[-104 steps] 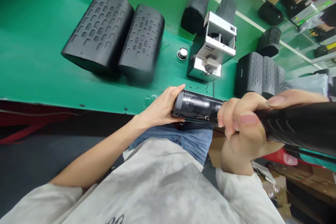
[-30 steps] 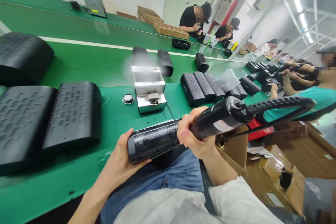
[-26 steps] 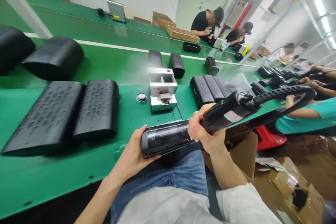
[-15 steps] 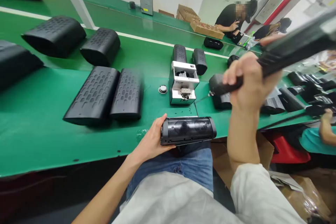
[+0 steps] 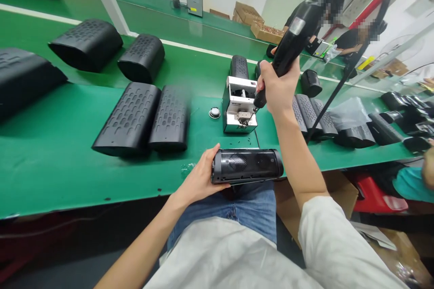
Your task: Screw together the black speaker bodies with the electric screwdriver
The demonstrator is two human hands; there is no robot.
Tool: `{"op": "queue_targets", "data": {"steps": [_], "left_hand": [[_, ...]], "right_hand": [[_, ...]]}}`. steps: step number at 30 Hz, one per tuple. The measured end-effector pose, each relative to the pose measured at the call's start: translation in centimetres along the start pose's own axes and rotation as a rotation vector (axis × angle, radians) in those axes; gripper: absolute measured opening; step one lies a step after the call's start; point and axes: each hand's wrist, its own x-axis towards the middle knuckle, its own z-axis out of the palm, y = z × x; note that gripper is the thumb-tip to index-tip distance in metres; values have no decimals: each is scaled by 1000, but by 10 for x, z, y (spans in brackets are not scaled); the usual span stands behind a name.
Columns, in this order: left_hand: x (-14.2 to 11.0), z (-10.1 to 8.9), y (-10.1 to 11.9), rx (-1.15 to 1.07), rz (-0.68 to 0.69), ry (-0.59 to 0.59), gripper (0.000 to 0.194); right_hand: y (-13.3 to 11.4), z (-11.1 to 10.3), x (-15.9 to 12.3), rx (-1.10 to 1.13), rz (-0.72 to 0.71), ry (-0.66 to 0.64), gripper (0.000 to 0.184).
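Fingers (image 5: 210,158) around black cylindrical speaker (image 5: 247,166)

Logged from my station: black cylindrical speaker body (image 5: 247,166), round mesh grilles bare, sits horizontal; black electric screwdriver (image 5: 288,49) tilts steeply, bit end lowest.

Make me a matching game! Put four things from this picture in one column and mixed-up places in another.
Things:
1. Black speaker tube
2. Electric screwdriver
3. Silver screw feeder
4. Round metal part

Places:
A. On the green bench, under the screwdriver's tip
B. In the right hand
C. Just left of the feeder
D. In the left hand

Pairs: 1-D, 2-B, 3-A, 4-C
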Motion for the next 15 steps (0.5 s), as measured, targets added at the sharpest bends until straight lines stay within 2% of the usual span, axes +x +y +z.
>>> {"op": "queue_targets", "data": {"steps": [2,4,6,11,13,15], "left_hand": [[0,0,0,3,-9,-4,147],[0,0,-2,4,-21,-17,145],[-1,1,-6,0,-45,-37,144],[-3,5,-20,-1,-97,-69,147],[-3,6,-24,1,-101,-69,148],[-2,5,-24,11,-98,-62,149]], "right_hand": [[-9,-4,-3,-12,41,-5,61],[-32,-15,-7,2,67,2,57],[-68,-32,-12,41,73,27,50],[-178,-83,-32,85,79,166,29],[-207,-97,-44,103,51,203,25],[-223,-107,-57,110,45,207,22]]}}
